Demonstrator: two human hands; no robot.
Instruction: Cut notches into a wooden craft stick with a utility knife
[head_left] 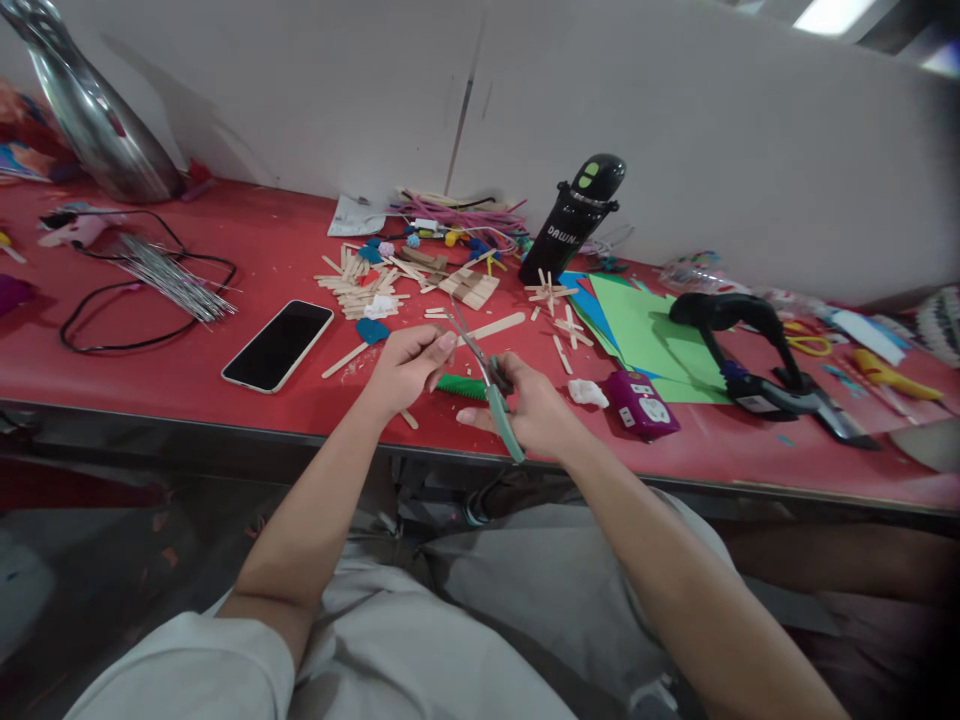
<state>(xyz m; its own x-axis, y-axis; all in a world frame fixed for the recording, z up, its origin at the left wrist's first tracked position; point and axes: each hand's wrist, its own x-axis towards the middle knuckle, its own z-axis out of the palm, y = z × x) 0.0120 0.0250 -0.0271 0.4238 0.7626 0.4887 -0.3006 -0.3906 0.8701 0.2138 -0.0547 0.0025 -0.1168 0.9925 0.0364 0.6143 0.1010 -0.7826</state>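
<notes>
Scissors with green handles [504,425] are held in my right hand [536,405], the thumb apart from the other fingers around the handles. Their metal blades point away and to the left, right beside the fingertips of my left hand [409,368]. That hand is closed in a pinch; whatever is between its fingers is too small to make out. Below the blades lies a green ridged strip [459,385], partly covered by the scissors. A wide wooden craft stick [495,327] rests just beyond my hands, and a blue lump [372,330] is near my left hand.
Craft sticks [360,285] are heaped beyond my hands. Left are a phone [279,345] and metal wires [176,280]. A black bottle [566,225] stands behind; a purple box [643,405], green paper [641,325] and a black headband-like device [750,355] lie right.
</notes>
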